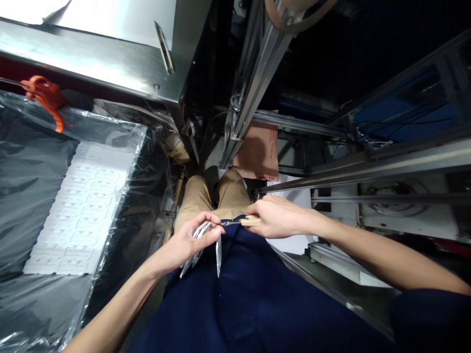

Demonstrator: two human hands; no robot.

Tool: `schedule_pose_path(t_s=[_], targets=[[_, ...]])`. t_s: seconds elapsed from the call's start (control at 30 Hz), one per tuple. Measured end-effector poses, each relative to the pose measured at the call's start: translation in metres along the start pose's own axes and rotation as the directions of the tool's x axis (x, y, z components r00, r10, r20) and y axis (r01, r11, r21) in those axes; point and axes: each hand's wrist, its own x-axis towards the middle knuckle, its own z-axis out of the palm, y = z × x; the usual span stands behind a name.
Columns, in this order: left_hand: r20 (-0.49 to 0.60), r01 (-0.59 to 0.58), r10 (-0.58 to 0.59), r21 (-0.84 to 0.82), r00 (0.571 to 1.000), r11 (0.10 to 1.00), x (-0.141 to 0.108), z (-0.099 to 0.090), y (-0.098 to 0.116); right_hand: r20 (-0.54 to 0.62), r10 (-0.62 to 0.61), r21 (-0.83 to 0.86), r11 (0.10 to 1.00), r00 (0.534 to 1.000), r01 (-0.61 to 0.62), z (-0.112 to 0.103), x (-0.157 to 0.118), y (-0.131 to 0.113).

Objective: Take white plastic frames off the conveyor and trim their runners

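Observation:
Just left of the middle, my left hand (pixel 200 238) is closed on several thin white plastic parts (pixel 218 255), which hang down below its fingers. My right hand (pixel 274 215) is wrapped round the beige handle (pixel 250 221) of a small metal-tipped tool. The tool's metal end points left and reaches the fingertips of my left hand; whether it touches a part is too small to tell. Both hands are close together over my lap, in front of the dark blue clothing.
At the left, a plastic-lined box (pixel 22 304) holds a stack of white moulded parts (pixel 73 211). An orange clamp (pixel 46 95) grips its upper edge. A metal table (pixel 110 59) carries a cutter (pixel 164 48). Metal frames (pixel 263 78) and a brown bag (pixel 257 152) stand ahead.

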Motion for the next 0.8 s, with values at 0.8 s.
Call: schedule_pose_path(t_s=[0.8], targets=[[0.028, 0.034, -0.021, -0.716, 0.999, 0.698, 0.013, -0.005, -0.020, -0.463, 0.013, 0.109, 0.993, 0.886, 0.043, 0.028, -0.008, 0.001]])
